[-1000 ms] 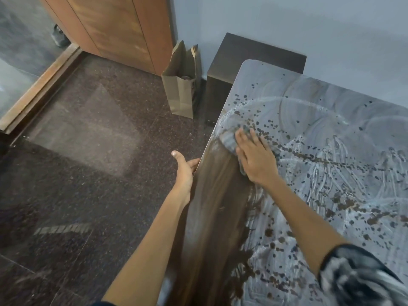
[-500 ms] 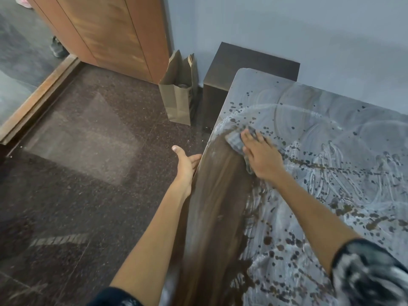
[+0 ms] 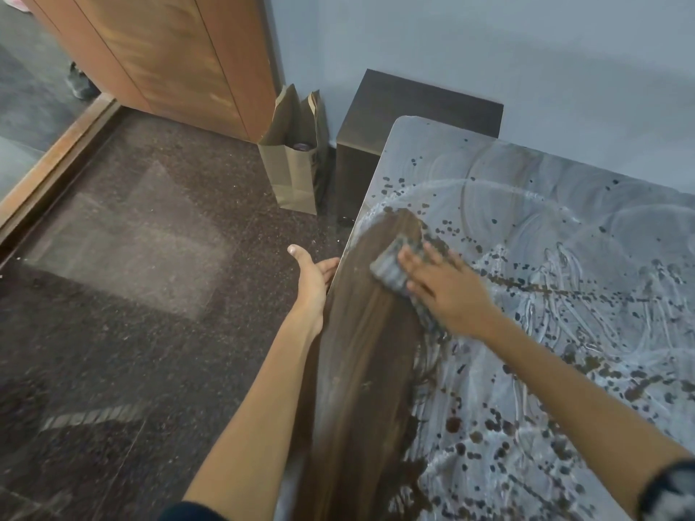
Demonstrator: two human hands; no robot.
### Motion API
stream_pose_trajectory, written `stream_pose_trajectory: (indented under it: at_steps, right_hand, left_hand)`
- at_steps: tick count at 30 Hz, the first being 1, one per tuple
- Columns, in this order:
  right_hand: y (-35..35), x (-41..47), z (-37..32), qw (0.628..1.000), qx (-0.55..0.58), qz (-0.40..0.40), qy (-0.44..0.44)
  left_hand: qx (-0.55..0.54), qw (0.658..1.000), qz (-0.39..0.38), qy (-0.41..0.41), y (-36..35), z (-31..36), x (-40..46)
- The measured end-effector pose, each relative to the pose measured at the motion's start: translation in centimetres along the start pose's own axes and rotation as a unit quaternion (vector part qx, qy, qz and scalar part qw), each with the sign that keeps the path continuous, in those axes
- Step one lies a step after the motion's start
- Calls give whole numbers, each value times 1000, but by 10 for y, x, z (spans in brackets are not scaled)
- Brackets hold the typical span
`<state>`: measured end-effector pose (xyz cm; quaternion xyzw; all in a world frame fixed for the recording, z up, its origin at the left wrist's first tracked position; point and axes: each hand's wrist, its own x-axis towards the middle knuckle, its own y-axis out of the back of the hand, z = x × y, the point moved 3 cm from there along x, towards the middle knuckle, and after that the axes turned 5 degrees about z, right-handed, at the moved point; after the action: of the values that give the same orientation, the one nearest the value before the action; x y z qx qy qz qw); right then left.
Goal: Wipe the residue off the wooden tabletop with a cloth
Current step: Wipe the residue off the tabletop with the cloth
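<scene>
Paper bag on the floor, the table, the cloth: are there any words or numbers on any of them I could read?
None: no words, numbers or signs can be read anywhere.
Paper bag: plain brown, no print showing.
Cloth under the right hand: only stripes.
Tabletop: only whitish residue and dark spots, no letters.
Dark box: blank.

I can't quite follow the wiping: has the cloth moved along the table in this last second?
Cannot tell. The cloth sits under the right hand about as far from the table's far corner as before; the camera itself shifted.
</scene>
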<state>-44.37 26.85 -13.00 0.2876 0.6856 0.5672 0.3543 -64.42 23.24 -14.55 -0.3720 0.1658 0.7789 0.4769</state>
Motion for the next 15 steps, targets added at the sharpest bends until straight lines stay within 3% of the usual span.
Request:
stream_pose_trajectory:
  at_steps: [3,5,7,12,15]
  right_hand:
    - [4,55,8,992,30,18,-118]
    - [2,74,-10,990,34,19,-137]
    - [-1,69,-39,995,35,20,-94]
    - [-9,0,-71,989,44,-5,144]
    - [-2,1,-29,994,34,-11,107]
  left_hand:
    - [-1,1000,-4,2,-3,3,4]
    - [-11,1000,2,6,-2,6,6]
    - [-23,1000,6,5,-1,7,9]
    - [-42,999,33,-4,1,4,12]
    - [-21,999,43,-26,-1,0,9]
